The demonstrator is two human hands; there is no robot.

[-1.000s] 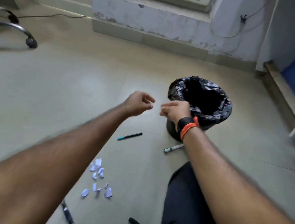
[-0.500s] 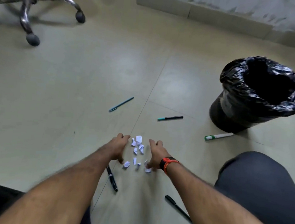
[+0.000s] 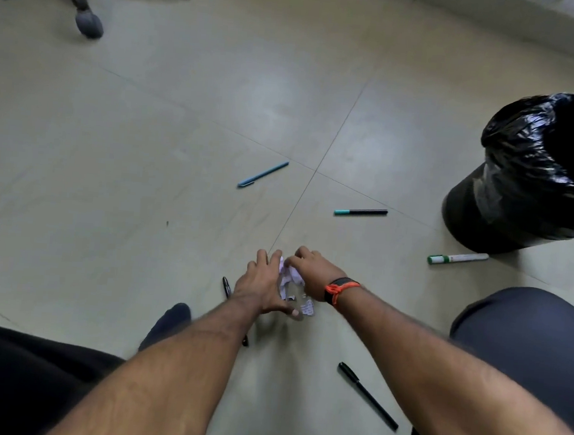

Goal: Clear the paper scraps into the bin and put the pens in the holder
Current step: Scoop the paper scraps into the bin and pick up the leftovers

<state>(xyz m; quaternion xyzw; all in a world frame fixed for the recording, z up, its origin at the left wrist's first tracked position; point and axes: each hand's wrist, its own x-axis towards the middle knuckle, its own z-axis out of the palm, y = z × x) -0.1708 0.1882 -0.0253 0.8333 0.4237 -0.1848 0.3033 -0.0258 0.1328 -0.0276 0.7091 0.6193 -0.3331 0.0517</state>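
Observation:
White paper scraps (image 3: 289, 279) lie bunched on the floor between my two hands. My left hand (image 3: 261, 284) presses against them from the left, fingers spread. My right hand (image 3: 308, 274), with an orange band at the wrist, cups them from the right. One scrap (image 3: 307, 309) lies loose just below. Pens are scattered on the floor: a blue pen (image 3: 263, 174), a teal-capped black pen (image 3: 361, 211), a white marker with green cap (image 3: 457, 258), a black pen (image 3: 367, 396) near my right forearm, another black pen (image 3: 227, 287) partly under my left wrist. The black-lined bin (image 3: 522, 174) stands at the right. No holder is in view.
An office chair's wheeled base (image 3: 85, 19) stands at the top left. My knees (image 3: 526, 339) frame the lower view, with a dark sock (image 3: 167, 321) at the left. A wall skirting (image 3: 500, 14) runs along the top right.
My hands came down from the bin to the floor and closed in on the scraps, pushing them into one bunch. The view tilted down and left.

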